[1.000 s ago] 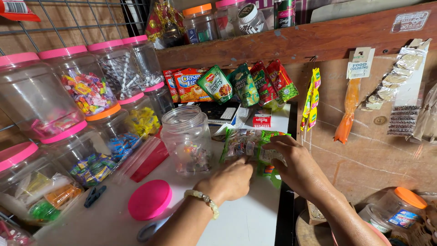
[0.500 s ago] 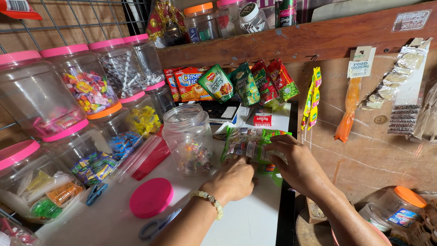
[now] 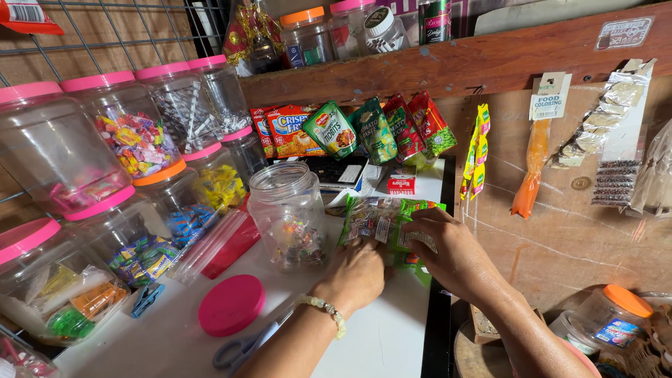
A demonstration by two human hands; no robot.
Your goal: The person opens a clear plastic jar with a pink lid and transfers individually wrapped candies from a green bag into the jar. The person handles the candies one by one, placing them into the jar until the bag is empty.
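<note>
Both of my hands grip a clear and green plastic bag of small wrapped candies lying on the white counter. My left hand, with a beaded bracelet at the wrist, pinches the bag's near edge. My right hand covers its right side, fingers closed on the plastic. Just left of the bag stands an open clear plastic jar with a few candies at its bottom. Its pink lid lies flat on the counter nearer to me.
Pink- and orange-lidded candy jars are stacked along the left. Snack packets hang under a wooden shelf at the back. Grey-handled scissors lie by the lid. An orange-lidded jar sits low at the right.
My hands have shifted slightly on the bag, the left one sliding a little nearer to it. The jar and lid stay put.
</note>
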